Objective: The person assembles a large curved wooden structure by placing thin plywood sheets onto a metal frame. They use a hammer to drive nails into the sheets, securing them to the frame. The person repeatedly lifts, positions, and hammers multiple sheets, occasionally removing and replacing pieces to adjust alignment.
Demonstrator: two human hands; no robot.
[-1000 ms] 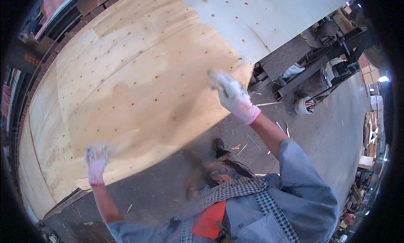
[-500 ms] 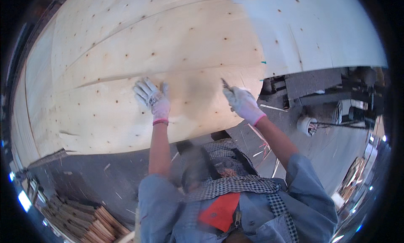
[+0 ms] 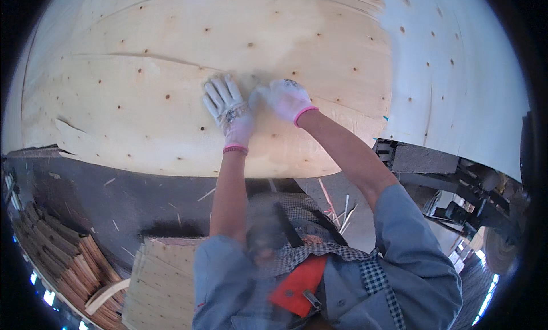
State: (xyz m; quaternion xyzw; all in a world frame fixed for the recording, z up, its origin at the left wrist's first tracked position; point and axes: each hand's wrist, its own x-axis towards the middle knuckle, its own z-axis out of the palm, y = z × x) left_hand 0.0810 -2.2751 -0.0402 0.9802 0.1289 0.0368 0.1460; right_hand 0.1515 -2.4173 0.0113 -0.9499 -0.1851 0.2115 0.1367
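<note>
A pale wood veneer sheet (image 3: pixel 171 121) with many small dark knots spreads before me. My left hand (image 3: pixel 229 110), in a white glove with a pink cuff, lies flat on it with fingers apart. Close to its right, my right hand (image 3: pixel 290 97), gloved alike, is closed with its fingers toward the left thumb. A small dark knife (image 3: pixel 256 79) seems to poke out from its fingertips, smeared by motion; its handle is hidden in the glove. A long crack runs across the sheet just beyond the hands.
A whiter sheet (image 3: pixel 434 73) adjoins at the right. Beneath it stands dark machinery (image 3: pixel 456 181). Stacked veneer pieces (image 3: pixel 63 244) lie at the lower left, beside another knotted wood panel (image 3: pixel 162 278). Splinters litter the grey floor (image 3: pixel 137 198).
My right hand has swung left with the knife, from the sheet's right part to beside my left hand. The view has shifted, bringing the lower-left panel into sight. My left hand stays flat.
</note>
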